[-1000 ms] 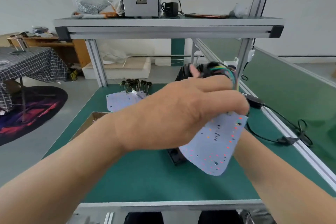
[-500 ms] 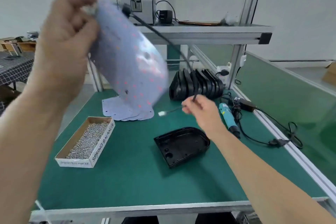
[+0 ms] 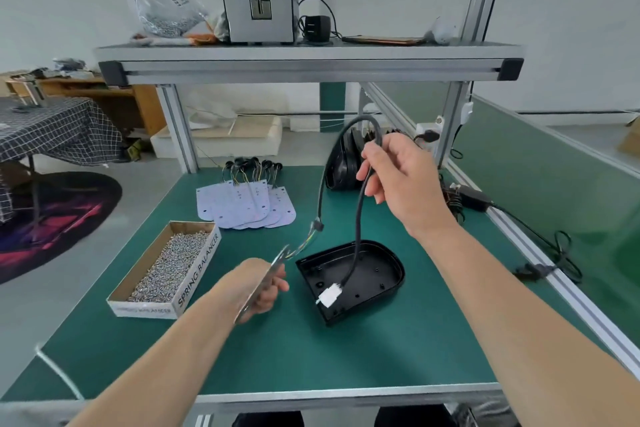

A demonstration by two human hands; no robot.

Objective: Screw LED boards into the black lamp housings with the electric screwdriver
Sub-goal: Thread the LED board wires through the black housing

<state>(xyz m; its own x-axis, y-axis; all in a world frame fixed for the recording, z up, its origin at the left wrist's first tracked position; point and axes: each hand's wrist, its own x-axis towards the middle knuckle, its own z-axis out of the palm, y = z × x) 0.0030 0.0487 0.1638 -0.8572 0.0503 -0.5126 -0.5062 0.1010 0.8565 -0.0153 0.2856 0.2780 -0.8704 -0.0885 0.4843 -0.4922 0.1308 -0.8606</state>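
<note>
An open black lamp housing point(image 3: 374, 274) lies on the green mat in front of me. My left hand point(image 3: 258, 289) grips an LED board point(image 3: 264, 282), seen edge-on, just left of the housing. A black cable point(image 3: 360, 204) runs from the board up in a loop to my right hand point(image 3: 398, 173), which pinches it above the housing. The cable's white connector point(image 3: 329, 296) hangs down into the housing. The electric screwdriver is hidden behind my right arm.
A cardboard box of screws point(image 3: 166, 270) sits at the left. Several LED boards point(image 3: 247, 206) with wires lie fanned behind it. Stacked black housings point(image 3: 343, 166) stand at the back. A power adapter and cords point(image 3: 478, 199) lie along the right rail. A shelf point(image 3: 304, 59) spans overhead.
My left hand has brought the LED board down from high at the left to beside the housing. My right hand rose with the cable, and the connector now hangs into the housing.
</note>
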